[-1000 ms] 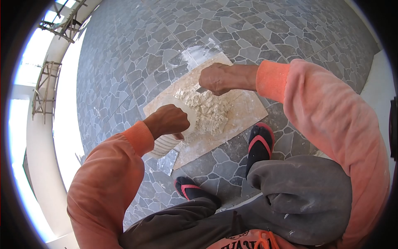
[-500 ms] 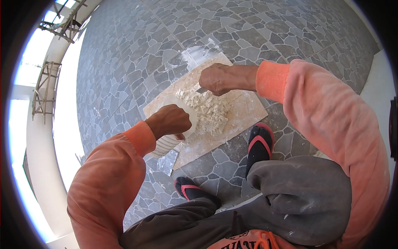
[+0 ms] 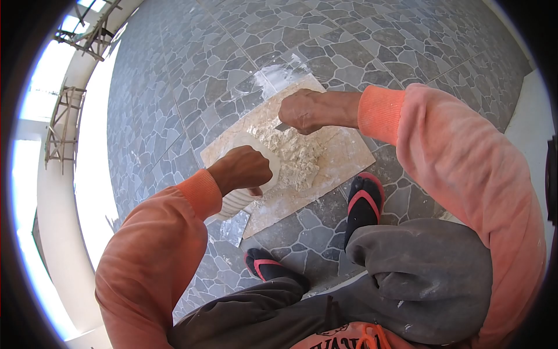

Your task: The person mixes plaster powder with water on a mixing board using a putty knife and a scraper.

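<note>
My left hand [image 3: 247,168] is closed around a white ribbed plastic container [image 3: 234,202], tilted over the left side of a heap of lumpy off-white powder [image 3: 293,157]. The heap lies on a beige board [image 3: 343,154] on the floor. My right hand [image 3: 303,111] is a closed fist above the heap's upper edge. A short grey metal blade [image 3: 282,126] sticks out below that fist, next to the powder; its handle is hidden in my fingers, so its exact kind does not show. What is inside the container cannot be seen.
A small grey flat piece [image 3: 235,228] lies on the floor by the board's lower left corner. White powder smears [image 3: 276,78] mark the stone-pattern floor tiles [image 3: 192,87] beyond the board. My feet in pink-strapped flip-flops [image 3: 366,200] stand close to the board's near edge.
My left hand and the container have shifted slightly to the right over the heap. My right hand and the blade are nearly still.
</note>
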A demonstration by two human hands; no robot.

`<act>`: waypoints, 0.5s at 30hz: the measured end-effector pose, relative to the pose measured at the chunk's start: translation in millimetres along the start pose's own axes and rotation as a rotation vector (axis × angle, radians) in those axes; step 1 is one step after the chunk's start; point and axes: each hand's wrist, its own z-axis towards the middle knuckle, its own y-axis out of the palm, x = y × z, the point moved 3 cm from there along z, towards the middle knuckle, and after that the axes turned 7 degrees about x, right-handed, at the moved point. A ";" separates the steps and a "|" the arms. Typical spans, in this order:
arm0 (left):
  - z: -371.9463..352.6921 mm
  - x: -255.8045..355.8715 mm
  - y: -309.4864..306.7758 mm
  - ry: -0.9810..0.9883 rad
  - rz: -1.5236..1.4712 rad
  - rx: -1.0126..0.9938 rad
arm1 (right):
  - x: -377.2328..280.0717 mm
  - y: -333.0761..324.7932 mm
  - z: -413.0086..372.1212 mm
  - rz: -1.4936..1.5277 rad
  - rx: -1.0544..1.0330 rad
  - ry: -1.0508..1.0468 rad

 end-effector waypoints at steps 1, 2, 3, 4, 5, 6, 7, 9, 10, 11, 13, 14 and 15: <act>0.2 -0.3 -0.3 -0.003 0.001 -0.003 | -0.1 -0.5 -0.1 -0.001 -0.001 0.000; 0.4 -0.9 -0.6 -0.005 0.001 -0.005 | -0.1 -1.1 -0.2 -0.002 -0.003 0.001; 0.7 -1.2 -1.3 -0.008 0.002 -0.008 | 0.0 -1.0 -0.2 -0.003 -0.005 0.001; 0.9 -1.4 -1.9 -0.009 0.004 -0.013 | 0.1 -0.9 -0.4 0.002 -0.002 0.002; 1.1 -1.6 -2.4 -0.009 0.006 -0.019 | 0.2 -0.7 -0.7 0.006 0.000 0.004; 1.3 -2.0 -2.5 -0.010 0.008 -0.024 | 0.7 0.2 -0.4 0.011 0.003 0.005; 1.2 -2.9 -2.0 -0.013 0.008 -0.021 | 1.0 1.3 0.4 0.009 -0.001 0.011; -0.1 -5.6 -1.4 -0.019 0.007 -0.014 | 1.2 2.3 1.8 0.004 -0.009 0.022; -1.0 -7.2 -1.3 -0.031 0.007 -0.019 | 1.3 2.2 1.9 0.003 -0.010 0.023; -2.0 -9.0 -1.3 -0.043 0.007 -0.023 | 1.6 2.1 1.7 0.002 -0.010 0.024; -3.7 -13.6 -0.1 -0.057 0.012 -0.020 | 2.1 2.0 0.9 0.006 -0.008 0.025; -4.7 -16.7 1.2 -0.058 0.018 -0.014 | 2.4 1.9 0.4 0.010 -0.005 0.023; -5.9 -19.4 0.9 -0.060 0.023 -0.007 | 2.2 1.1 -0.3 0.015 -0.002 0.021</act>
